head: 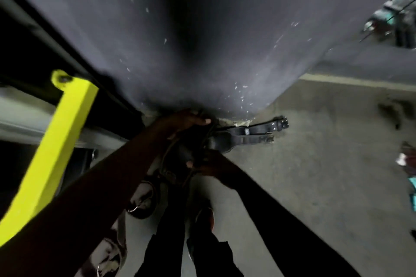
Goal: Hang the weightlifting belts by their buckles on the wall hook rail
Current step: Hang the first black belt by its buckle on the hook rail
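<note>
Dark grey wall [202, 29] w/ pale flecks fills most of the view, dropping to a concrete floor [326, 164] at the base. Yellow bar [56, 148] slants up the left side, bolted at its top end against a dark frame. Both bare arms reach down to the foot of the wall, where the belts lie in a dark pile on the floor. Left hand [186, 121] is curled over the top of the pile right at the wall base, fingers bent round dark strap material, so it's gripping the belts. Right hand [209, 166] is just below, thumb up against the same pile, fingers closed on a dark belt [218, 140]; exact hold is blurred. That belt's narrow end runs off to the right along the floor, w/ a buckle [267, 138] at its tip and a 2nd strap end lying just above it. Nearer the person, more straps [141, 198] w/ metal rings lie on the floor below the left arm. Person's dark legs and feet [202, 220] stand close to the pile. Blurred teal-ish items sit at far right, too smeared to ID.
</note>
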Available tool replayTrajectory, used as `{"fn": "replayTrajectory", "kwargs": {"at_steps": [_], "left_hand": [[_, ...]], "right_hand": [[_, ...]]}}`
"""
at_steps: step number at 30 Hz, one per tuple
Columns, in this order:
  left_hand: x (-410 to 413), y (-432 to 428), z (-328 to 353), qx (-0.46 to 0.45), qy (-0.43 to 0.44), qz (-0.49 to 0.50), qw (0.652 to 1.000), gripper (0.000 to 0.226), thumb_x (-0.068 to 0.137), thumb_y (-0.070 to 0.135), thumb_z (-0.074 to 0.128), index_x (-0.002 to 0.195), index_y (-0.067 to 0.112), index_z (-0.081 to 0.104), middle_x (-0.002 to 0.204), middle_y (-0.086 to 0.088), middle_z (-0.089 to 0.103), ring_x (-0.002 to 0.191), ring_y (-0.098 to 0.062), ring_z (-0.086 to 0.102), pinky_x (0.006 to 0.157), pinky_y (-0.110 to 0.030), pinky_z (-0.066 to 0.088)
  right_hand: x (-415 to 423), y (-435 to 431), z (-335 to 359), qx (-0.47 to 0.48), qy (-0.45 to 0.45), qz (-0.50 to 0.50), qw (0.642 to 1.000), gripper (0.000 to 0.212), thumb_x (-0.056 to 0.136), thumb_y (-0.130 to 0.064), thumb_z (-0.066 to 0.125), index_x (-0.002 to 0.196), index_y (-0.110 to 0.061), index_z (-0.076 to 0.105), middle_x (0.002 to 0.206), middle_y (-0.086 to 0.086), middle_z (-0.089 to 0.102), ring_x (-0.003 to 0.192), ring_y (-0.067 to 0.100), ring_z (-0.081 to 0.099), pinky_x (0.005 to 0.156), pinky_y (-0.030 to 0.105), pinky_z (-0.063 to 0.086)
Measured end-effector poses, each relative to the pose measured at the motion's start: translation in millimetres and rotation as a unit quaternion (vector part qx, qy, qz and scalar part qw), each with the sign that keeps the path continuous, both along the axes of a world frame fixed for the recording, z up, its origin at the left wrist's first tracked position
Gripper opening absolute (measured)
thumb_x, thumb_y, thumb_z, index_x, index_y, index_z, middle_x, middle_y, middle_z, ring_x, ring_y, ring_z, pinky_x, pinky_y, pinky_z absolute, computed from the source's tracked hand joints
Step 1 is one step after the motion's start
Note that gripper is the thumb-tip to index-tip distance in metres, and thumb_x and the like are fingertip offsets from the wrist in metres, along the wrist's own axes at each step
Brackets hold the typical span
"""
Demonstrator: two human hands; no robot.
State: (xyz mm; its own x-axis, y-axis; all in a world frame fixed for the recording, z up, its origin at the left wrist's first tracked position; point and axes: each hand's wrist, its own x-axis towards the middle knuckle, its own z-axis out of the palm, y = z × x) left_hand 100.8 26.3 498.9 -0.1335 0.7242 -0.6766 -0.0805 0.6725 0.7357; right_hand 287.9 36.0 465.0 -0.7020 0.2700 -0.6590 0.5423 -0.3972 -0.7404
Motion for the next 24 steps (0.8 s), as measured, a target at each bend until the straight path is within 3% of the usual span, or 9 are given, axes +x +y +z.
{"fn": "replayTrajectory", "kwargs": {"at_steps": [3,5,8,11,13,16,20,22,24], "left_hand": [[3,-27,61,0.018,-0.052,-0.020,0.998,0.040,0.082,0.028,0.076,0.119,0.013,0.070,0.121,-0.011,0.071,0.118,-0.032,0.063,0.107,-0.050,0.043],[16,-49,105,0.016,-0.026,-0.036,0.999,0.042,0.079,0.032,0.076,0.119,0.019,0.069,0.118,-0.002,0.073,0.117,-0.025,0.064,0.104,-0.048,0.045],[36,-61,175,0.046,-0.016,-0.072,0.996,0.019,0.093,0.028,0.066,0.110,0.020,0.069,0.104,0.001,0.073,0.096,-0.018,0.067,0.083,-0.037,0.054],[36,-57,238,0.091,-0.018,-0.046,0.995,0.023,0.098,0.034,0.057,0.105,0.014,0.067,0.091,-0.009,0.070,0.075,-0.020,0.067,0.078,-0.042,0.057],[31,-50,280,0.163,0.016,-0.012,0.986,0.032,0.098,0.035,0.056,0.115,0.008,0.063,0.092,-0.011,0.067,0.076,-0.020,0.066,0.074,-0.040,0.057],[36,-43,335,0.279,0.092,-0.009,0.956,0.017,0.099,0.019,0.057,0.114,0.017,0.062,0.087,0.004,0.071,0.075,-0.009,0.067,0.060,-0.025,0.056],[48,-42,396,0.400,0.176,0.021,0.899,0.021,0.096,0.008,0.059,0.116,0.014,0.063,0.089,0.008,0.072,0.073,-0.002,0.065,0.055,-0.021,0.051],[53,-39,431,0.462,0.212,0.043,0.860,0.023,0.094,0.004,0.061,0.116,0.008,0.064,0.092,-0.001,0.069,0.077,-0.010,0.062,0.058,-0.026,0.049],[62,-37,468,0.520,0.215,0.070,0.824,0.022,0.093,0.004,0.063,0.114,0.008,0.065,0.092,-0.002,0.070,0.078,-0.012,0.063,0.059,-0.028,0.051]], "right_hand": [[6,31,88,-0.088,0.012,-0.109,0.990,0.006,0.098,-0.024,0.057,0.100,-0.020,0.061,0.093,0.002,0.068,0.082,0.017,0.066,0.081,0.040,0.057],[10,46,145,-0.079,0.019,-0.174,0.981,0.030,0.097,-0.042,0.055,0.107,-0.014,0.063,0.094,0.008,0.071,0.083,0.021,0.070,0.084,0.043,0.058],[12,58,217,0.007,0.054,-0.166,0.985,0.037,0.096,-0.034,0.061,0.122,-0.008,0.064,0.109,0.012,0.073,0.083,0.019,0.073,0.075,0.038,0.063],[16,57,284,0.139,0.088,-0.111,0.980,0.015,0.096,-0.022,0.062,0.111,-0.017,0.065,0.106,0.009,0.071,0.081,0.015,0.069,0.057,0.022,0.053],[17,49,321,0.226,0.104,-0.057,0.967,0.012,0.098,-0.023,0.060,0.108,-0.022,0.065,0.099,0.004,0.071,0.083,0.016,0.064,0.067,0.027,0.050],[22,44,363,0.303,0.126,0.010,0.944,0.012,0.101,-0.025,0.055,0.107,-0.027,0.065,0.087,-0.004,0.066,0.077,0.011,0.056,0.072,0.033,0.046],[28,49,422,0.380,0.167,0.023,0.909,0.016,0.102,-0.025,0.052,0.113,-0.019,0.063,0.101,0.011,0.070,0.091,0.017,0.062,0.083,0.042,0.055],[30,49,447,0.431,0.240,-0.024,0.870,0.017,0.102,-0.018,0.053,0.117,-0.015,0.061,0.105,0.003,0.070,0.097,0.013,0.065,0.085,0.035,0.056],[30,49,473,0.491,0.327,-0.086,0.803,0.023,0.100,-0.009,0.054,0.123,-0.010,0.058,0.114,0.002,0.067,0.106,0.009,0.063,0.094,0.029,0.052]]}}
